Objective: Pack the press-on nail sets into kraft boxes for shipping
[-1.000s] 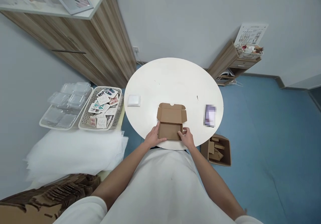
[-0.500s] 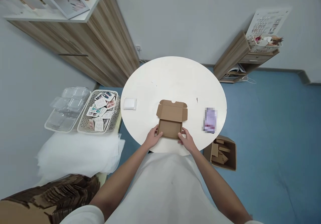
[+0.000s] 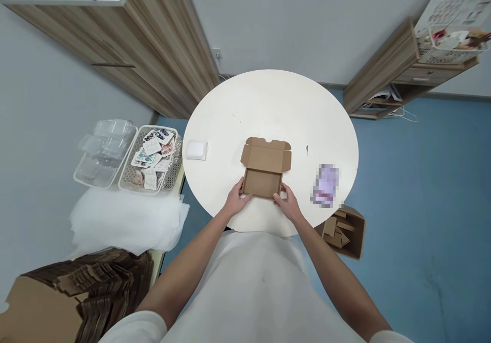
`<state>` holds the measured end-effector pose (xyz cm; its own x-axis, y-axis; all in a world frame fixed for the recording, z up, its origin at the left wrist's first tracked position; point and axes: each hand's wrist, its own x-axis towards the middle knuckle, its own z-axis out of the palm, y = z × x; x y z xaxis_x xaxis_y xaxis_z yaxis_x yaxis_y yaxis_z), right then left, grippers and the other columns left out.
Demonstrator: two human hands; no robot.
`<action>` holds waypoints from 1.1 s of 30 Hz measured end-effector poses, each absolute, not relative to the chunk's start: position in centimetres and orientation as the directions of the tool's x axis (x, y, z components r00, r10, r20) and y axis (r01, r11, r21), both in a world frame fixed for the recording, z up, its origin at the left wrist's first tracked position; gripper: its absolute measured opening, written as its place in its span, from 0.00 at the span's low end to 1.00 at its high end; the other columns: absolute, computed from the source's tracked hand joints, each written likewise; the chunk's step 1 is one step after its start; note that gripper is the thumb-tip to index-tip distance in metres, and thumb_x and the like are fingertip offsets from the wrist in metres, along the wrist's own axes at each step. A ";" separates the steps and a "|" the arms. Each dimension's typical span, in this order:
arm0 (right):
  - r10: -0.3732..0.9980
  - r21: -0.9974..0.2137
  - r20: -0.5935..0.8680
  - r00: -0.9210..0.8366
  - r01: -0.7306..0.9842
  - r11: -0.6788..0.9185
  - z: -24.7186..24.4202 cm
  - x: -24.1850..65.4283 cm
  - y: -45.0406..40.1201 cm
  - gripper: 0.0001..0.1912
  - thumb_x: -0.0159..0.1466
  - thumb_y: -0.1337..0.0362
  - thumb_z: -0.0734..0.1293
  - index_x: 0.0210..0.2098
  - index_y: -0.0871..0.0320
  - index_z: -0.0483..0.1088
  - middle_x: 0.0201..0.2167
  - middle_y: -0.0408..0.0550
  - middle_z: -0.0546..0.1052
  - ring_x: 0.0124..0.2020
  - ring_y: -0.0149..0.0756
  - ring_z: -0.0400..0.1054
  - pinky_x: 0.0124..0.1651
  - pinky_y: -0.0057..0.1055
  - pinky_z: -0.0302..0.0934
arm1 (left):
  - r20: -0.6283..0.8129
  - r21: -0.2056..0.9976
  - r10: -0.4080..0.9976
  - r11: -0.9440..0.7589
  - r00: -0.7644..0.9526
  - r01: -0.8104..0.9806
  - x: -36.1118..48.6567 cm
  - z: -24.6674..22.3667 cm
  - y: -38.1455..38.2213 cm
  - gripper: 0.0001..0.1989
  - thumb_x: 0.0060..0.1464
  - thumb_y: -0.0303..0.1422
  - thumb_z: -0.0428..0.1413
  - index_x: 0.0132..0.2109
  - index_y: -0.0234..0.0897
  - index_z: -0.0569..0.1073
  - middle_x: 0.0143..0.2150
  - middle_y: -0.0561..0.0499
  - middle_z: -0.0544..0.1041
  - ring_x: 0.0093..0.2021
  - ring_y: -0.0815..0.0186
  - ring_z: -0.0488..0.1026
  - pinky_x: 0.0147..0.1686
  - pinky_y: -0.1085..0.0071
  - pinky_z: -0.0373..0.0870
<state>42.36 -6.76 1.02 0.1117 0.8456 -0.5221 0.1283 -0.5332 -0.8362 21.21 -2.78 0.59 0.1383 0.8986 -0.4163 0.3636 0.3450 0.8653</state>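
Note:
A small brown cardboard box (image 3: 263,183) lies on the round white table (image 3: 276,102), its lid folded back away from me and its inside bare. My left hand (image 3: 237,199) grips the box's near left corner, thumb along the front edge and fingers around the side. At the near right corner, my right hand (image 3: 287,203) holds the box in the same way. To the left on the table is a white folded packet (image 3: 197,150). A blurred purple item (image 3: 326,184) lies to the right.
Left of the table stand a white basket (image 3: 149,161) of carded items, clear plastic trays (image 3: 103,151), white foam sheets (image 3: 126,220) and stacked flat cardboard (image 3: 103,286). An open carton (image 3: 351,233) of cardboard pieces sits on the floor at right.
The camera view has shifted and tilted slightly, moving the surroundings in the picture. Both hands still hold the open box at its near corners.

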 end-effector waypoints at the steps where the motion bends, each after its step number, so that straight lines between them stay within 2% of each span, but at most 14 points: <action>1: 0.849 -0.838 -0.515 0.116 0.137 -0.528 1.0 42.3 -6.7 0.34 0.53 0.51 0.63 0.56 0.54 0.53 0.51 0.53 0.62 0.26 0.30 0.68 0.37 0.37 0.65 | -0.413 0.864 0.898 0.334 0.151 0.378 21.2 0.6 -2.7 0.37 0.43 0.33 0.57 0.60 0.42 0.52 0.58 0.46 0.60 0.55 0.58 0.60 0.49 0.63 0.61; 6: 0.859 -0.842 -0.487 0.160 0.178 -0.510 1.2 42.1 -6.8 0.34 0.52 0.52 0.64 0.55 0.54 0.54 0.51 0.53 0.62 0.34 0.35 0.67 0.37 0.37 0.65 | -0.406 0.857 0.893 0.298 0.195 0.420 20.7 0.2 -2.9 0.38 0.44 0.35 0.56 0.61 0.40 0.49 0.59 0.44 0.58 0.55 0.58 0.59 0.50 0.61 0.60; 10: 0.856 -0.842 -0.480 0.191 0.175 -0.511 1.2 41.5 -7.3 0.35 0.52 0.51 0.64 0.56 0.54 0.52 0.52 0.54 0.61 0.30 0.32 0.66 0.36 0.36 0.64 | -0.415 0.858 0.886 0.306 0.205 0.413 20.2 -0.1 -3.2 0.39 0.45 0.37 0.57 0.61 0.39 0.47 0.59 0.42 0.57 0.55 0.58 0.59 0.51 0.61 0.60; 14: 0.825 -0.812 -0.447 0.346 0.229 -0.536 1.1 40.6 -8.0 0.35 0.52 0.51 0.63 0.56 0.55 0.52 0.51 0.54 0.63 0.24 0.28 0.63 0.34 0.35 0.63 | -0.436 0.860 0.859 0.308 0.269 0.408 18.7 0.0 -2.9 0.39 0.46 0.38 0.56 0.61 0.39 0.47 0.59 0.41 0.57 0.56 0.58 0.58 0.50 0.61 0.60; 19: 0.725 -0.786 -0.270 0.633 0.290 -0.546 1.7 39.0 -8.5 0.31 0.54 0.51 0.61 0.54 0.56 0.54 0.50 0.54 0.63 0.22 0.25 0.59 0.31 0.32 0.61 | -0.430 0.869 0.835 0.280 0.343 0.409 14.6 0.0 -1.8 0.37 0.47 0.38 0.55 0.61 0.41 0.47 0.58 0.42 0.59 0.56 0.59 0.58 0.51 0.60 0.59; 22: 0.688 -0.809 -0.140 0.712 0.318 -0.494 2.5 37.4 -8.3 0.28 0.55 0.52 0.60 0.53 0.58 0.55 0.41 0.50 0.68 0.21 0.25 0.57 0.29 0.29 0.58 | -0.437 0.862 0.827 0.272 0.354 0.429 11.6 -0.1 -1.1 0.36 0.46 0.39 0.55 0.60 0.41 0.49 0.58 0.43 0.59 0.56 0.59 0.58 0.51 0.61 0.60; 25: 0.745 -0.829 -0.043 0.666 0.392 -0.399 3.4 34.8 -7.4 0.28 0.55 0.54 0.61 0.52 0.58 0.55 0.31 0.44 0.67 0.20 0.25 0.55 0.28 0.29 0.57 | -0.429 0.864 0.837 0.270 0.341 0.425 8.6 -0.2 -0.5 0.35 0.47 0.40 0.55 0.60 0.42 0.51 0.57 0.44 0.60 0.55 0.60 0.59 0.50 0.61 0.60; 28: 0.834 -0.837 -0.012 0.552 0.451 -0.310 4.2 31.3 -5.7 0.28 0.53 0.54 0.63 0.51 0.58 0.57 0.27 0.43 0.66 0.21 0.28 0.56 0.29 0.31 0.57 | -0.383 0.878 0.887 0.263 0.257 0.400 5.9 -0.1 0.4 0.31 0.49 0.41 0.53 0.58 0.41 0.54 0.56 0.43 0.61 0.54 0.60 0.60 0.50 0.61 0.60; 31: 0.917 -0.846 -0.091 0.388 0.456 -0.277 4.8 27.6 -3.2 0.26 0.53 0.54 0.63 0.50 0.57 0.59 0.28 0.45 0.68 0.23 0.30 0.59 0.33 0.34 0.59 | -0.306 0.888 0.949 0.255 0.078 0.382 3.7 0.2 1.9 0.28 0.50 0.42 0.52 0.56 0.40 0.57 0.55 0.42 0.60 0.53 0.60 0.61 0.49 0.62 0.62; 33: 0.950 -0.863 -0.187 0.251 0.419 -0.281 5.0 25.2 -1.1 0.23 0.54 0.53 0.62 0.47 0.55 0.62 0.35 0.48 0.70 0.27 0.32 0.62 0.36 0.35 0.60 | -0.269 0.892 0.963 0.256 -0.017 0.372 2.5 0.3 3.3 0.27 0.50 0.42 0.52 0.56 0.40 0.57 0.56 0.42 0.59 0.53 0.60 0.61 0.48 0.63 0.62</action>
